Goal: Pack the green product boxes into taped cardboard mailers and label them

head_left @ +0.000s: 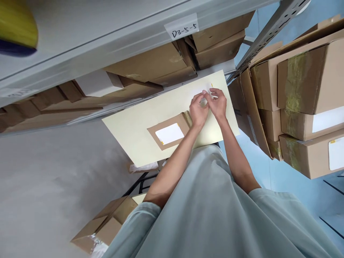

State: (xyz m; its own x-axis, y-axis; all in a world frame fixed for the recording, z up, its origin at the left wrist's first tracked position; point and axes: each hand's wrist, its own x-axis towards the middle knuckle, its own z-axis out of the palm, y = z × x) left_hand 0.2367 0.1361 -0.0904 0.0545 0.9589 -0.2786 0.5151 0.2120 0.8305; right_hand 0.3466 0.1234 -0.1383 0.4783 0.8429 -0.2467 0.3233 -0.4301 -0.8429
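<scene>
Both my hands meet over the far end of a cream tabletop. My left hand and my right hand are closed in pinches on a small white label sheet with a yellow mark at its edge. A flat brown cardboard parcel with a white label lies on the tabletop just beside my left wrist. My fingertips hide part of the sheet.
Grey metal shelving tagged "D3-5-5" holds brown cartons behind the table. Stacked taped cartons fill the rack on the right. More cartons sit on the grey floor at lower left. The floor on the right is blue.
</scene>
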